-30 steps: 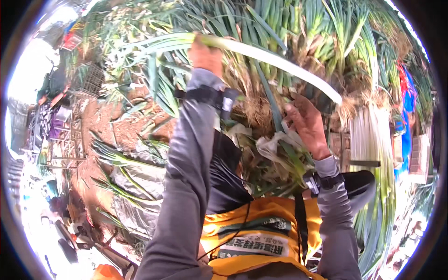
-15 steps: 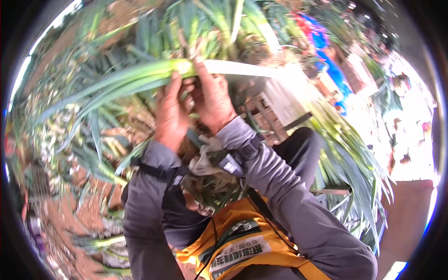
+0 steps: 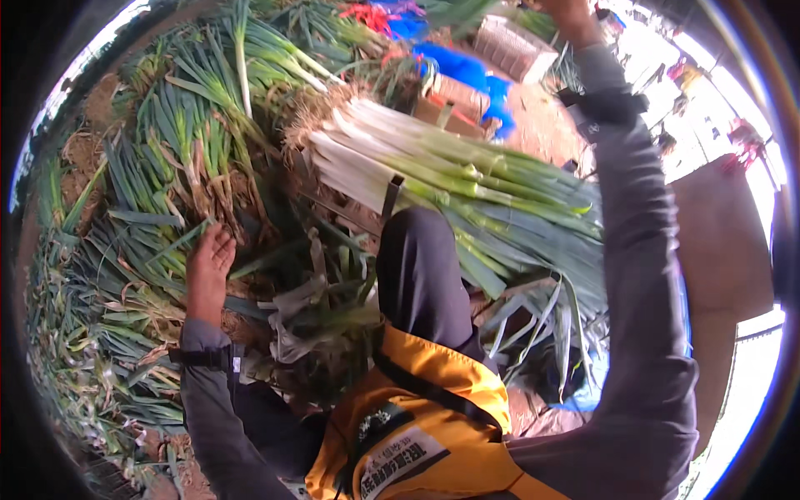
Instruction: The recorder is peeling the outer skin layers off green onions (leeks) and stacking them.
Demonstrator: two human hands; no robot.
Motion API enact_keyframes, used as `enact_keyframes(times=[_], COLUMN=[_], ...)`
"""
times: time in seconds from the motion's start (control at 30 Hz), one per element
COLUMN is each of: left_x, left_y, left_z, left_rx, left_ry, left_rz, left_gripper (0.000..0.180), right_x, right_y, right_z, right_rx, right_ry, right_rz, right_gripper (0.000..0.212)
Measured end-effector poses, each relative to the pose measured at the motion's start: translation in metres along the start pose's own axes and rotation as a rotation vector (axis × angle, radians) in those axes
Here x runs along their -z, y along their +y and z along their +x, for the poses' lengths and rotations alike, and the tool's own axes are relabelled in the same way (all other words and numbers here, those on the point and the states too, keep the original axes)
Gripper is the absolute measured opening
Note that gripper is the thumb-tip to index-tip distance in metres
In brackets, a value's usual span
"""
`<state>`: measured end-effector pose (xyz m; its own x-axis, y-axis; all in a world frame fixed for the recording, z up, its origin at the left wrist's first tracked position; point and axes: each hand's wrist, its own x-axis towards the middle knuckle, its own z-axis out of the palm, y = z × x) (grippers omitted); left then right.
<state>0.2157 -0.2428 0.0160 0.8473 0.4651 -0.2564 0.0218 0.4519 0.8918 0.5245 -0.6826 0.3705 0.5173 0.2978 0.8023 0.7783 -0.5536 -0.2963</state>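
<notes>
A stack of leeks (image 3: 467, 171) lies in the middle, pale root ends to the left and green leaves fanning right. Left of the stack, the person's left hand (image 3: 208, 265) is palm down beside loose leeks (image 3: 187, 137) with roots and soil; its fingers lie bent and close together, near a strip of green leaf (image 3: 179, 242), though I cannot tell whether they pinch it. Beyond the stack, to the right, the right hand (image 3: 575, 18) is cut off by the upper edge; I cannot tell its fingers' state. A blurred green shape is just left of it. Behind the stack are blue sheeting (image 3: 458, 67) and a pale crate (image 3: 514, 47); a dark-trousered knee (image 3: 421, 258) is at its near side.
</notes>
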Motion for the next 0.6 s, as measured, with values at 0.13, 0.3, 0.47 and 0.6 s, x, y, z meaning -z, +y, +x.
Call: enact_keyframes(times=[0.13, 0.3, 0.47, 0.6], left_x=[-0.007, -0.073, -0.146, -0.206], left_y=[-0.011, -0.019, -0.026, -0.031], left_z=[0.017, 0.029, 0.067, 0.11], left_rx=[0.028, -0.008, -0.207, -0.406], left_ry=[0.107, 0.109, -0.1, -0.262], left_rz=[0.092, 0.247, 0.469, 0.696], left_gripper=[0.04, 0.031, 0.028, 0.031], right_x=[0.014, -0.009, -0.044, -0.05], right_y=[0.08, 0.161, 0.2, 0.213], right_z=[-0.04, -0.144, -0.228, -0.214], right_rx=[0.227, 0.267, 0.218, 0.126], right_ry=[-0.198, -0.789, -1.04, -1.035], right_rz=[-0.793, -0.766, -0.597, -0.46], right_gripper=[0.028, 0.03, 0.036, 0.036])
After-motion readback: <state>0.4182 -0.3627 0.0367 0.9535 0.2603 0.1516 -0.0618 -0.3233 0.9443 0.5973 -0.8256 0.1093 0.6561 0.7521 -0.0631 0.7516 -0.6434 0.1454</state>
